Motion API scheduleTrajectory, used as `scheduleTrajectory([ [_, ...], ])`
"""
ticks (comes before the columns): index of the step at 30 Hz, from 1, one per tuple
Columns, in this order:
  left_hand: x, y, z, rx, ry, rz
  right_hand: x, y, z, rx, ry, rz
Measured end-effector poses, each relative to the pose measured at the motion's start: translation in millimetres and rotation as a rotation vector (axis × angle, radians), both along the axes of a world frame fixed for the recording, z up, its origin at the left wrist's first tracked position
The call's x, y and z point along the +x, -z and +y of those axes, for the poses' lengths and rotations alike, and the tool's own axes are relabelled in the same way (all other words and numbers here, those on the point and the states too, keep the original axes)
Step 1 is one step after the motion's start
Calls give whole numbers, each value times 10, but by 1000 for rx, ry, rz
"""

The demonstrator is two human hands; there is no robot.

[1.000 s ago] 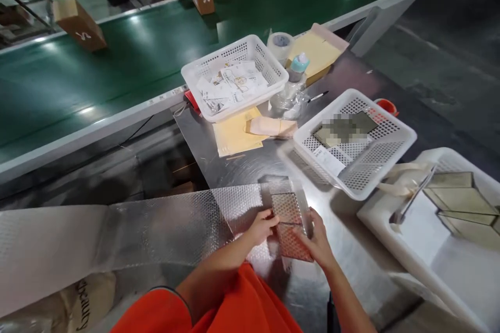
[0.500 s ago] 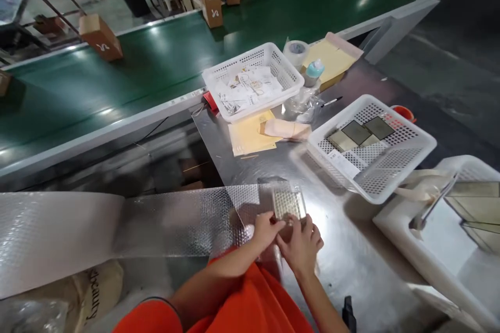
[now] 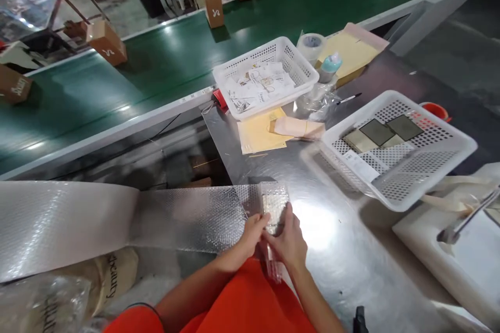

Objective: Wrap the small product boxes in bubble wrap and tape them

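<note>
A small pale rectangular item (image 3: 274, 207) lies wrapped in bubble wrap at the metal table's left edge. My left hand (image 3: 253, 230) pinches its lower left side with thumb and fingers. My right hand (image 3: 289, 239) grips its right and lower side, the fingers along the edge. The bubble wrap sheet (image 3: 187, 216) runs from the item off to the left, past the table edge. A short loose end of wrap hangs below the hands, toward the red shirt.
A white basket (image 3: 318, 75) holds papers; another basket (image 3: 466, 146) holds flat dark-faced pieces. Beyond lies a green conveyor (image 3: 167, 57) with cardboard boxes (image 3: 107, 44). Yellow envelopes (image 3: 253, 135), tape (image 3: 311, 44) and a pen (image 3: 349, 98) are on the table. A white container (image 3: 422, 239) stands right.
The item has shifted left and is now covered by bubble wrap, with both hands closer together on it. The view has moved, and another box shows on the conveyor at the left.
</note>
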State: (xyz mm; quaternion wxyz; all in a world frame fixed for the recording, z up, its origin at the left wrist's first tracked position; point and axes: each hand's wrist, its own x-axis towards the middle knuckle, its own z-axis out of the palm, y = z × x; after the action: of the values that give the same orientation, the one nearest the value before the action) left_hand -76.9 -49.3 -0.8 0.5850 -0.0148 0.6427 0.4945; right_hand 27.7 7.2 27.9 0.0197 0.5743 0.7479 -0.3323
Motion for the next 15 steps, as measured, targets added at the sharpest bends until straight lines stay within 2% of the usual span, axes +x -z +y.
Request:
scheduleTrajectory([
  [2,221,39,160,15,41,53,185,-37,128,14,32,-68],
  [6,798,174,598,45,203,181,711,-41,470,51,128,-226],
  [9,1057,221,788,85,231,137,1060,-48,660,81,138,-284],
  [12,959,279,729,127,233,31,1228,-49,720,142,14,-163],
  [15,660,363,530,128,240,14,1128,12,642,250,-145,47],
])
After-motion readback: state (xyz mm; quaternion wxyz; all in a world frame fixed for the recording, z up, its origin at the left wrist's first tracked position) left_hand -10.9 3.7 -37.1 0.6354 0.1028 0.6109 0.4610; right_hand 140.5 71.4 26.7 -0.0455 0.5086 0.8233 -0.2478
